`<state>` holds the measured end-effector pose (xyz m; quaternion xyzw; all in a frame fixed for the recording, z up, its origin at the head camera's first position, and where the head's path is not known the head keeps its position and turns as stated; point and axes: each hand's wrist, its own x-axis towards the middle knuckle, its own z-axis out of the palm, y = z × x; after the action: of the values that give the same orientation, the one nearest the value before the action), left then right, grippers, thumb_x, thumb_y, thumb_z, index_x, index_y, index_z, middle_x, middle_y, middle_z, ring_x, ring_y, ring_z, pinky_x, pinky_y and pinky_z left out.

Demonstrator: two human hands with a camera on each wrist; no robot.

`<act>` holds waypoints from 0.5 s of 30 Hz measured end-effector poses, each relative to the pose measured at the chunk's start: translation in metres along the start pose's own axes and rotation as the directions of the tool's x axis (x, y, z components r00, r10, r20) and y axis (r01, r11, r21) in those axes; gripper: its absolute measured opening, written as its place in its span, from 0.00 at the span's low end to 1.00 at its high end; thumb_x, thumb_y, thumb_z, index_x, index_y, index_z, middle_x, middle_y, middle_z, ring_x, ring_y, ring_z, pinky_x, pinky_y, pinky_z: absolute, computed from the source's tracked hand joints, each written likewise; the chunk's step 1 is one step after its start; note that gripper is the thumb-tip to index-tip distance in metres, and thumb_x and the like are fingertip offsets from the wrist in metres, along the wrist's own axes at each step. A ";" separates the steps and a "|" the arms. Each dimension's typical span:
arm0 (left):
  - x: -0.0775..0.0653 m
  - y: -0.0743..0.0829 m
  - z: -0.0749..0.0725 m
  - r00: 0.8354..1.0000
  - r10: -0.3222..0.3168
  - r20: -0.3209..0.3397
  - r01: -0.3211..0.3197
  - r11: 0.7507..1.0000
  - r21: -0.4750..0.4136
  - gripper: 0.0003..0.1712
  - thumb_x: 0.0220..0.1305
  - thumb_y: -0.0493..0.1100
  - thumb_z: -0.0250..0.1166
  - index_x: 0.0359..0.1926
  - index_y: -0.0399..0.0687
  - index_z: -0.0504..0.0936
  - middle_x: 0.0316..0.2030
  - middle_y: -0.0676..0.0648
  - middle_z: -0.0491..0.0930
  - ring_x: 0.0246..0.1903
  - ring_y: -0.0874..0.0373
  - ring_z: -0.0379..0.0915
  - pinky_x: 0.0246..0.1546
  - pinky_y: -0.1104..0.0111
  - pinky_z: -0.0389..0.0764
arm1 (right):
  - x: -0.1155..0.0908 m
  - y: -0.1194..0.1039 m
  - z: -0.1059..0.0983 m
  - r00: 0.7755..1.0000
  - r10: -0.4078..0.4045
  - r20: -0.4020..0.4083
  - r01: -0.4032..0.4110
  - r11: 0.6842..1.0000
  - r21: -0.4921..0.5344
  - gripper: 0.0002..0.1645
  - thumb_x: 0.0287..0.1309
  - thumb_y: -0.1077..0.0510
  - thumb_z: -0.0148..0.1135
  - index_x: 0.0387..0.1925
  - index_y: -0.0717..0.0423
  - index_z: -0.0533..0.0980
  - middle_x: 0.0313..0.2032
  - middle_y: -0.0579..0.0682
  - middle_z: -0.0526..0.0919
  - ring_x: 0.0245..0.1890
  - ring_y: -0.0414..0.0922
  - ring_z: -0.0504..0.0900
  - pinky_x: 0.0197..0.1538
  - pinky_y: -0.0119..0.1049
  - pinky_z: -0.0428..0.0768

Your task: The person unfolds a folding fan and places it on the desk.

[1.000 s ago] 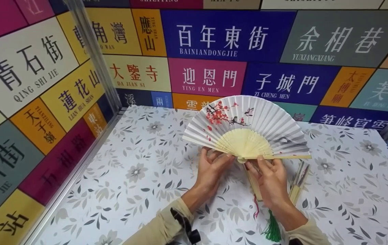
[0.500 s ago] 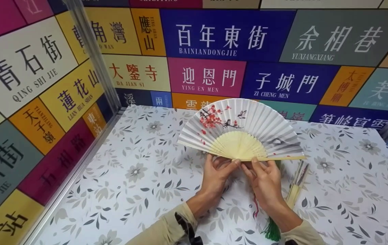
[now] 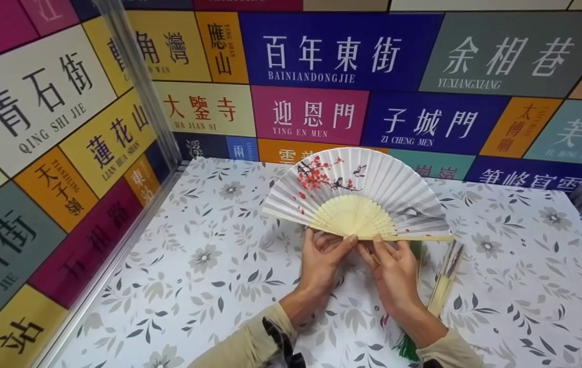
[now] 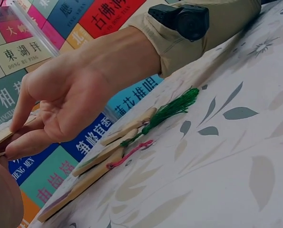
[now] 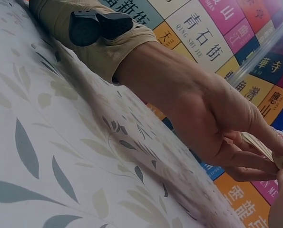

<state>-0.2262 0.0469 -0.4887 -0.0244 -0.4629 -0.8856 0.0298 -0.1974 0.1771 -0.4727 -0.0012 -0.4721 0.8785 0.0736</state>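
Both hands are gripping: our left hand and right hand pinch the spread fan at its btm edge, thumbs side by side near the pivot, other fingers tucked underneath. We've the fan held up off the table, approx. mid-view & a bit right, top edge overlapping the wall panels behind. It's open wide: white pleated leaf w/ red blossoms & dark birds upper left, grey brushwork lower right, pale slats fanning out below. Right end stick runs abt level over our right hand; left edge slants up & out.

On the table by our right forearm we've got folded fans, partly hidden by the right hand in the head view; left wrist cam shows three, lying roughly side by side, w/ a green tassel & a pinkish-red cord at their near ends. Can't tell for sure which fan each belongs to.

Tabletop's white w/ grey leaves & flowers. Our sleeves are beige, w/ a black device strapped at the right cuff & another at the left.
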 end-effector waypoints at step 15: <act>0.011 0.006 -0.009 0.999 -0.049 -0.011 0.047 0.994 -0.101 0.29 0.57 0.36 0.75 0.57 0.46 0.73 0.39 0.44 0.85 0.40 0.53 0.85 0.50 0.59 0.89 | 0.005 0.003 0.008 0.999 0.051 0.007 -0.051 0.998 0.033 0.26 0.73 0.62 0.55 0.66 0.63 0.61 0.57 0.56 0.79 0.62 0.47 0.80 0.70 0.42 0.77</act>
<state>-0.2373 0.0354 -0.4879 -0.0088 -0.4177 -0.9085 0.0105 -0.2036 0.1702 -0.4703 -0.0092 -0.4574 0.8878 0.0495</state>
